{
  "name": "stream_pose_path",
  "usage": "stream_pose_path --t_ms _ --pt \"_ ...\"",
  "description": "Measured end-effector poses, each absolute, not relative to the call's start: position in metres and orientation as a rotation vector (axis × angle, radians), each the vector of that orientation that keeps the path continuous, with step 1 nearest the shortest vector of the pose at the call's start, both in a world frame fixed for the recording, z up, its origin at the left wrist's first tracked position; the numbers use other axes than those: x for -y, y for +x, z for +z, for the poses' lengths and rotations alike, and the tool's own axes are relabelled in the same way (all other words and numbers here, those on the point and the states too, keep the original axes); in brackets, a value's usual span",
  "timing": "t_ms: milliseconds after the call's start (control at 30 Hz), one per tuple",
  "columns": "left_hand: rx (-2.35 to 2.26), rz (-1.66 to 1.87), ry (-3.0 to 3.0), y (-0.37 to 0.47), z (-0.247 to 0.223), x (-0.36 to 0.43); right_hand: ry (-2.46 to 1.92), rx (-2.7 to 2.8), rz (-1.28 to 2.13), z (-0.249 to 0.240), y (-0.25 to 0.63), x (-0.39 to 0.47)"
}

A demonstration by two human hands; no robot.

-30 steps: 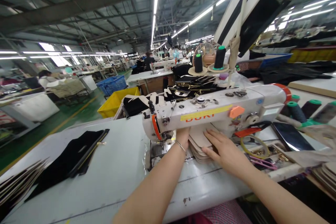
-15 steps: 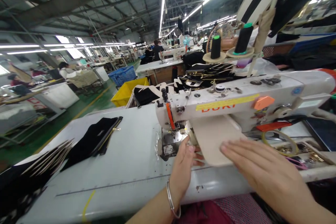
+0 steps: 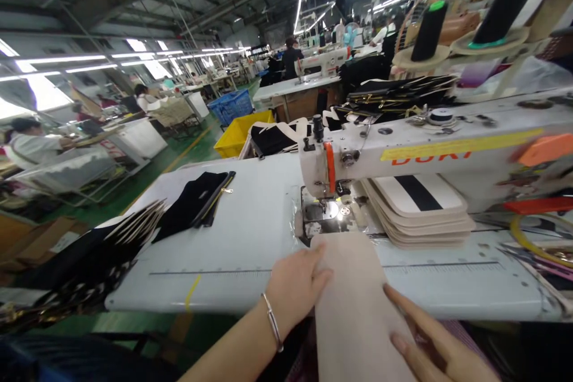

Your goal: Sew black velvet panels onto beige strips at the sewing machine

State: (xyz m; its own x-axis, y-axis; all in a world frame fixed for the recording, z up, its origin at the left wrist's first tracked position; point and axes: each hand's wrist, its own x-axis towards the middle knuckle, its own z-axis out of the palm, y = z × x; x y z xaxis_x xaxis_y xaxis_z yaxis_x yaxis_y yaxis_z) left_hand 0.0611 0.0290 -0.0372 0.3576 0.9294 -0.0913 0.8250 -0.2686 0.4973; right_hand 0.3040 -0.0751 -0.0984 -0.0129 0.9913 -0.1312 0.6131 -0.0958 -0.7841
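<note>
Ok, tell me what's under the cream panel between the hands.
The cream panel overlaps the sewing table; a printed ruler shows on either side. The ruler's middle and anything else underneath are covered.

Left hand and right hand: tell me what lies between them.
In the head view, a plain beige panel with rounded far corners lies between the left hand and the right hand, with fingers of each hand at its sides.

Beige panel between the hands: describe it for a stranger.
Find the white sewing machine. In front of its metal needle plate, between the left hand and right hand, is the flat, round-cornered beige panel. Unlike the black-striped beige stack, its visible face is plain.
</note>
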Motion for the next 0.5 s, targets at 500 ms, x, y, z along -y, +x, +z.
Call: stream_pose_path --t_ms 500 --pt "-1.097 0.355 2.830 0.053 -0.066 -0.100 -1.784 1.581 0.995 -0.077 0.280 -0.005"
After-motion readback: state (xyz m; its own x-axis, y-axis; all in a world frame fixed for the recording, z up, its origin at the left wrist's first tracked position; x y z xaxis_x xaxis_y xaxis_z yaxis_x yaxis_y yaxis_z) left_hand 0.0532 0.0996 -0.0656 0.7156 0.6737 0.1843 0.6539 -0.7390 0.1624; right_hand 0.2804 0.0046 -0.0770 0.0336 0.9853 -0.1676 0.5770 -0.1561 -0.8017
